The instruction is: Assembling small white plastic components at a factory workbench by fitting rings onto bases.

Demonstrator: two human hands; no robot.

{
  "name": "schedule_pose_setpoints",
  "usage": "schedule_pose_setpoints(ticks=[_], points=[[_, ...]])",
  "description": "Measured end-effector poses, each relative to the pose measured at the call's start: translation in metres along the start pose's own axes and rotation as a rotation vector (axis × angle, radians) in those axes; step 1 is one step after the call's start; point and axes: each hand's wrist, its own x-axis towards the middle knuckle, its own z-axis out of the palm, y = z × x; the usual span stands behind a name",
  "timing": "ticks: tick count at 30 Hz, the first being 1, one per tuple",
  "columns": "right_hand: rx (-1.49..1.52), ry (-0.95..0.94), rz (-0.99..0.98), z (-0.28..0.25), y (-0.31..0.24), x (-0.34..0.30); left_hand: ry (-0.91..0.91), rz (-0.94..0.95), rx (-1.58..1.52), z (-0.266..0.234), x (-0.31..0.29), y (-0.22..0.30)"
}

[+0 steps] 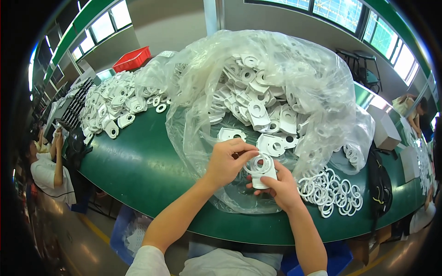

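Note:
My right hand (284, 187) is closed around a white plastic part (265, 178) with a round opening at one end and a flat, squared end. My left hand (226, 162) pinches the edge of a thin white ring (247, 169) between thumb and fingers. The ring overlaps the part's round opening; whether it is seated there I cannot tell. Just beyond my hands, a big clear plastic bag (193, 108) lies open, and a heap of similar white parts (258, 112) spills from it. To the right of my right hand lies a pile of loose white rings (329, 191).
At the left of the green table (133, 158) is another heap of white parts (108, 103), with a red bin (132, 59) behind it. A black bag (380, 181) and a white box (383, 128) stand at the right. Other people work at both sides. A blue bin (120, 232) sits below the edge.

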Motion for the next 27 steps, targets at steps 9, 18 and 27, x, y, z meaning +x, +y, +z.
schedule_pose_setpoints(ticks=[9,18,27], points=[[-0.064,-0.051,0.04,0.005,0.0,0.0,-0.007,0.104,0.097,0.004,-0.002,-0.003],[-0.112,-0.042,0.032,0.007,0.001,0.0,-0.027,0.237,0.168,0.008,-0.004,-0.007],[-0.097,0.013,-0.097,0.002,0.006,0.001,0.067,0.167,0.122,0.004,-0.003,0.002]])
